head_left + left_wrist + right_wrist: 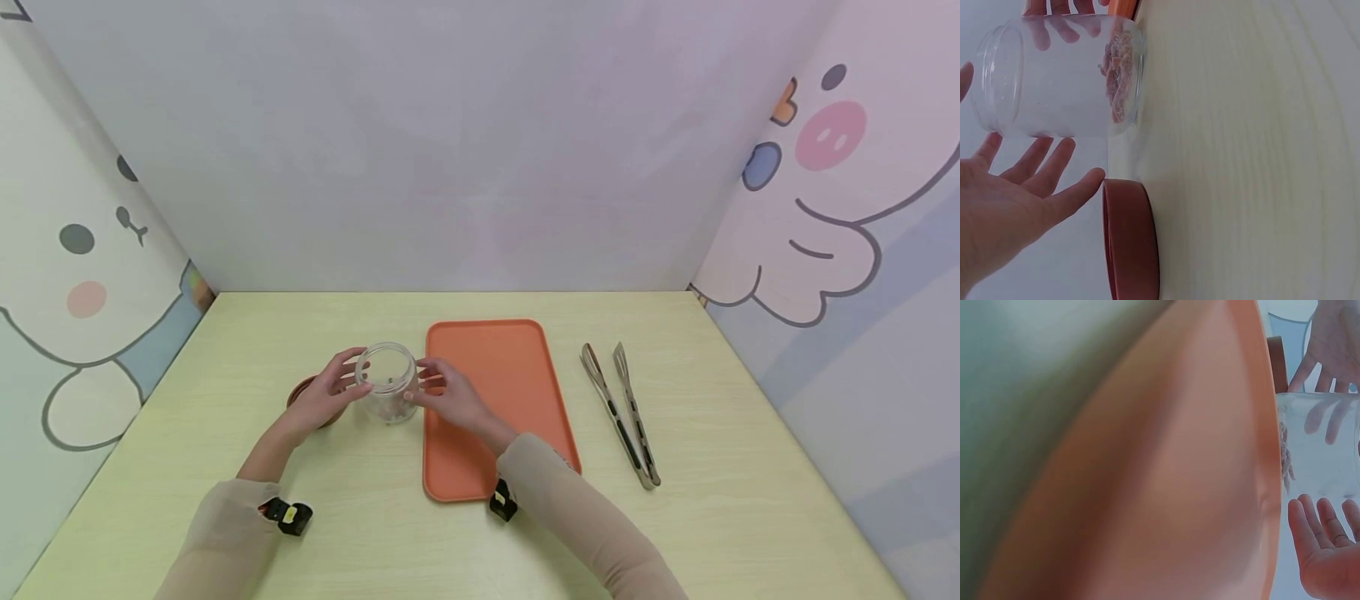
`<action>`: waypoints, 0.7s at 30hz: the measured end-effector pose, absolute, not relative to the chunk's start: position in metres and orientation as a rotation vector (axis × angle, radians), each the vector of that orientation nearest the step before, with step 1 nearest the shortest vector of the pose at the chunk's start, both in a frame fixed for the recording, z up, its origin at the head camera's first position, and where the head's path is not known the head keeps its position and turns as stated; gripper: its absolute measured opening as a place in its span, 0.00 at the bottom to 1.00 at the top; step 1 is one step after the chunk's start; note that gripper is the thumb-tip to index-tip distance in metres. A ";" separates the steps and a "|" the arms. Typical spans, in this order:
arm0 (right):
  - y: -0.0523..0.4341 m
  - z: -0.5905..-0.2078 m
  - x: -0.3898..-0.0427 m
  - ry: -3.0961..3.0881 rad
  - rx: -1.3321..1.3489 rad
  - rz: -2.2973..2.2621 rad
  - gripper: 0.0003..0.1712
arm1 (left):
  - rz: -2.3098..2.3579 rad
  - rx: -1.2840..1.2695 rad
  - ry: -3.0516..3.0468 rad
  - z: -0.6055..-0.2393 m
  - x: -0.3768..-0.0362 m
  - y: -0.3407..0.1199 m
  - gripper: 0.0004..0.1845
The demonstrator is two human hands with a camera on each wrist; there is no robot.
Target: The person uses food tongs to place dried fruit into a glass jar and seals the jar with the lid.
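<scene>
left hand (324,398) open with fingers straight, right hand (450,395) open likewise, palms facing each other, forearms converging

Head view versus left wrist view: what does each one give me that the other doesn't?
Only the head view shows the orange tray, the metal tongs lying right of it, the right hand in full and both sleeves. Only the left wrist view shows the reddish-brown bits at the bottom of the jar clearly, and the brown lid in full, lying on the table beside the jar. Both show the clear open jar standing between the two hands, with the left hand open beside it.
</scene>
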State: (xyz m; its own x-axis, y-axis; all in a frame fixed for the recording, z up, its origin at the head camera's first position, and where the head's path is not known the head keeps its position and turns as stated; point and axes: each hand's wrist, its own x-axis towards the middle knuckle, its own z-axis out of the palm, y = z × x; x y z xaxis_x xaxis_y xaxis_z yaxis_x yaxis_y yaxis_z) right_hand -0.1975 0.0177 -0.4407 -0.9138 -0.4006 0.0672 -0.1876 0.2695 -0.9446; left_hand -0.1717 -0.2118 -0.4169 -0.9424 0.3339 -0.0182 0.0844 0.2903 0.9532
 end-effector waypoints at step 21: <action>0.016 -0.439 -0.196 2.362 -0.591 -1.669 0.32 | 1.726 0.034 2.813 -0.429 -0.173 -0.266 0.27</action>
